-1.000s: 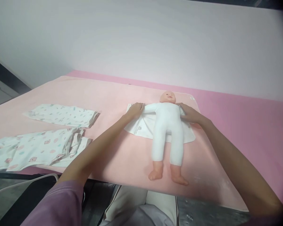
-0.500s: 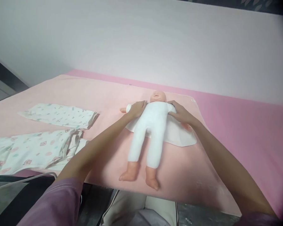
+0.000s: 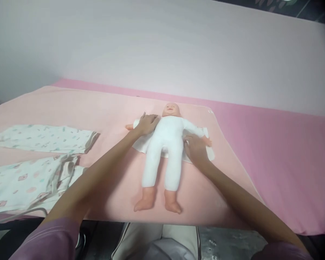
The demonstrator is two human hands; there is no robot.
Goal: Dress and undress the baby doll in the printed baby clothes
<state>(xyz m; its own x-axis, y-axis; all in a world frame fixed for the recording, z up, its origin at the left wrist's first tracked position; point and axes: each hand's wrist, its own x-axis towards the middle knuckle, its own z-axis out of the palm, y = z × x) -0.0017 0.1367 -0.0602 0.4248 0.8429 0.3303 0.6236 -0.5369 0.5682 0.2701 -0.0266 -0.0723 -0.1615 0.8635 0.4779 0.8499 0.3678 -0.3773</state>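
Note:
A baby doll [image 3: 168, 135] lies on its back, feet toward me, with a white body and bare pinkish head, hands and feet. Beneath its torso a white cloth [image 3: 141, 144] is spread, showing on both sides. My left hand [image 3: 148, 124] rests over the doll's arm beside its chest, fingers stretched out. Beside the doll's waist, below its outstretched arm, my right hand [image 3: 197, 147] has its fingers bent and closed on the white cloth; the fingertips are partly hidden.
Two folded printed baby garments lie at the left: a patterned one [image 3: 46, 139] farther back and a larger one [image 3: 24, 180] nearer. A pale pink mat [image 3: 111, 104] lies over a brighter pink cover [image 3: 273, 155]. A white wall [image 3: 162, 47] stands behind.
My right hand has moved from the doll's shoulder down to its waist, uncovering the doll's arm. My left hand stays by the chest. The camera view has shifted slightly to the right.

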